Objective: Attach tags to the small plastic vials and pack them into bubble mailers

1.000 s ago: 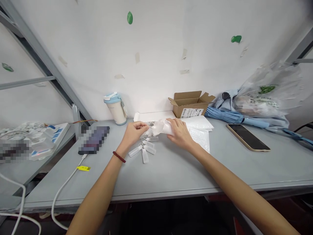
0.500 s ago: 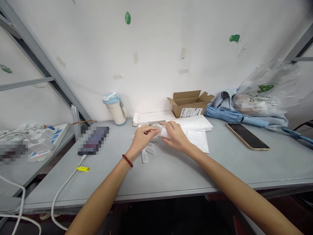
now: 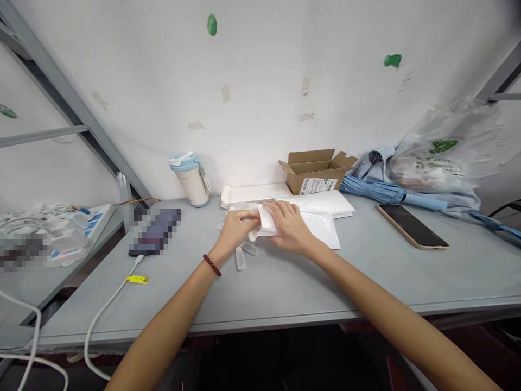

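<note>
My left hand (image 3: 237, 228) and my right hand (image 3: 287, 227) meet over the grey table (image 3: 285, 282), both closed on a small white plastic bag (image 3: 264, 224) held between them. A red bead bracelet is on my left wrist. Under my left hand lie a few small clear plastic tags (image 3: 243, 255) on the table. A stack of white bubble-wrap bags (image 3: 321, 220) lies just right of my right hand.
A blue-lidded cup (image 3: 190, 179) stands at the back. An open cardboard box (image 3: 315, 171), a blue umbrella (image 3: 386, 191), a plastic bag of goods (image 3: 439, 157) and a phone (image 3: 411, 225) are at the right. A charging phone (image 3: 154, 231) and white cable (image 3: 106, 315) are at the left.
My left hand moved right, closing in on my right hand, and now covers most of the tags. The white bag is now bunched up between both hands.
</note>
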Tool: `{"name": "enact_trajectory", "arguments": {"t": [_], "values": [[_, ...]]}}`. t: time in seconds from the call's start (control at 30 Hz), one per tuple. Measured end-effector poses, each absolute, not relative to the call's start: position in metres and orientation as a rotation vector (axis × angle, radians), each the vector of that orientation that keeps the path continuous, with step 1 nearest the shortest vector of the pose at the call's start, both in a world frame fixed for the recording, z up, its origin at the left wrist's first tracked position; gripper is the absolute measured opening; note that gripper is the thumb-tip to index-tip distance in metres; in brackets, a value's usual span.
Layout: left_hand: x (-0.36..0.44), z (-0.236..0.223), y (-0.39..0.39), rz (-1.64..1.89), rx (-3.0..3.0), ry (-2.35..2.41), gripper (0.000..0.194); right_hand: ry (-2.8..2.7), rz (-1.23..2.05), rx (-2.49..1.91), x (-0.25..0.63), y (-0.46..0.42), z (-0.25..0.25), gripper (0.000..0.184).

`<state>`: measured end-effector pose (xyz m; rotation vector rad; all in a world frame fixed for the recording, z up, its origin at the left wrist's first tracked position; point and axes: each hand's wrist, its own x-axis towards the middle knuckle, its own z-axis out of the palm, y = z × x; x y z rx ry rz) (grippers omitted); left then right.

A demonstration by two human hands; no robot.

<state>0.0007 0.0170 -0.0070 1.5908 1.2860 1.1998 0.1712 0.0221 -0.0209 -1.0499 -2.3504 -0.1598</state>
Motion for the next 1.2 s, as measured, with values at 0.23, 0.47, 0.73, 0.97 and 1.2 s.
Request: {"name": "enact_trajectory", "arguments": {"t": [0.23,0.47,0.73,0.97,1.2], "values": [[-0.043,0.02,0.019,0.953,1.636,1.355,0.023,-2.26,-0.258,-1.253,0.187,0.038,-0.023,0.059],[-0.083,0.023,0.027,0.206,1.838,1.223,0.021,-2.212,-0.295,-1.264,0.192,0.044,-0.025,0.057],[-0.076,0.018,0.026,0.282,1.805,1.174,0.014,-2.23,-0.279,-1.254,0.191,0.042,-0.025,0.057],[-0.074,0.028,0.019,0.651,1.668,1.128,0.014,-2.28,-0.247,-1.271,0.189,0.041,-0.025,0.058],[-0.07,0.02,0.025,1.022,1.435,1.174,0.018,-2.3,-0.233,-1.275,0.187,0.039,-0.026,0.058]]}}
